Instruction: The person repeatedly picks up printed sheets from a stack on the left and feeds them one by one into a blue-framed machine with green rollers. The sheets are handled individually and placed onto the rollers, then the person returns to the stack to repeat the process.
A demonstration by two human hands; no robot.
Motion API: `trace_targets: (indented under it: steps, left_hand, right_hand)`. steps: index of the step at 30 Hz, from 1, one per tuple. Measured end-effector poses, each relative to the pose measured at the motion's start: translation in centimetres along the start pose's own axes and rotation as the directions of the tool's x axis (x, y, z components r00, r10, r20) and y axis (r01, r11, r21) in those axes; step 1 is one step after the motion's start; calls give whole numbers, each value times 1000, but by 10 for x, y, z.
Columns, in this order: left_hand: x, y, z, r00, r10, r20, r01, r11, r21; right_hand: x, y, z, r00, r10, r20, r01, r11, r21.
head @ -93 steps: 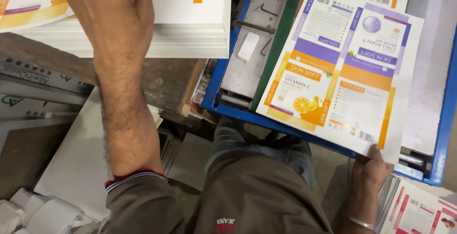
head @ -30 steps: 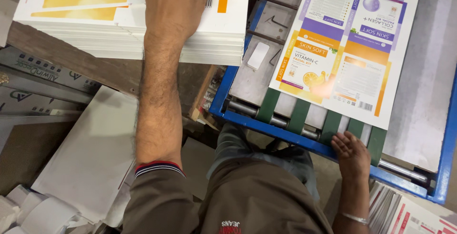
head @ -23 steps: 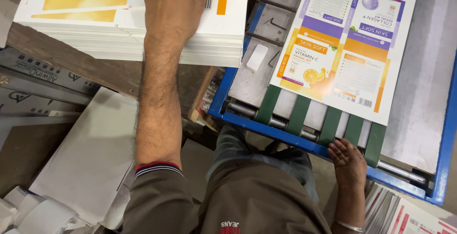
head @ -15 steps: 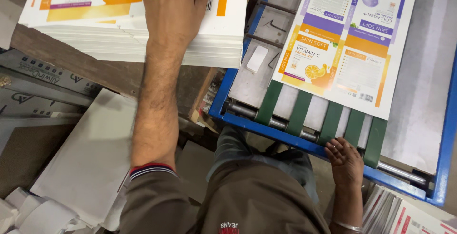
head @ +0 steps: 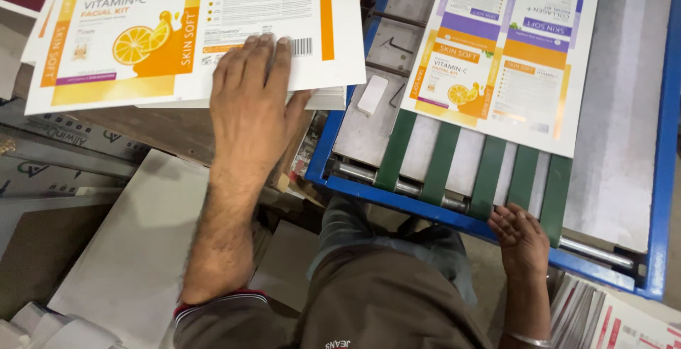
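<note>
So my left hand (head: 250,101) is lying flat, fingers spread, on the top printed carton sheet (head: 191,26) of the stack (head: 326,97). It's not pinching anything, just palm down on the sheet's near edge, close to the stack's right-hand corner. That top sheet is white with orange bands and a picture of orange slices, and it sits skewed, sticking out past the sheets under it on the left.

My right hand (head: 521,239) is down at the near edge of the blue-framed feed table (head: 667,143), fingers curled loosely over the frame by the roller, holding nothing. Green belts (head: 440,164) run across the table's near part, and another printed sheet (head: 507,54), purple and orange, lies on top of them further in toward the far edge, well clear of my fingers.

A small white block (head: 372,95) sits on the metal plate near the table's left edge. Grey board sheets (head: 120,250) lie lower down on the left.
</note>
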State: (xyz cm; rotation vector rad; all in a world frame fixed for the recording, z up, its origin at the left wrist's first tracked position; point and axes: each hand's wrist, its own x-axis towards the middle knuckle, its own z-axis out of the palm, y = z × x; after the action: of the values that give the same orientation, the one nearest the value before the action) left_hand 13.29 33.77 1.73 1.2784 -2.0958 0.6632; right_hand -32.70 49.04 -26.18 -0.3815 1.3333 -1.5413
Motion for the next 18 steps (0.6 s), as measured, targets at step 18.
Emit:
trace_targets:
  steps: [18]
  left_hand:
    - [-12,113,-20,973,165,159,-150,983,-103]
  right_hand:
    - [-89,-103,197,474,-310,824,158,951,267]
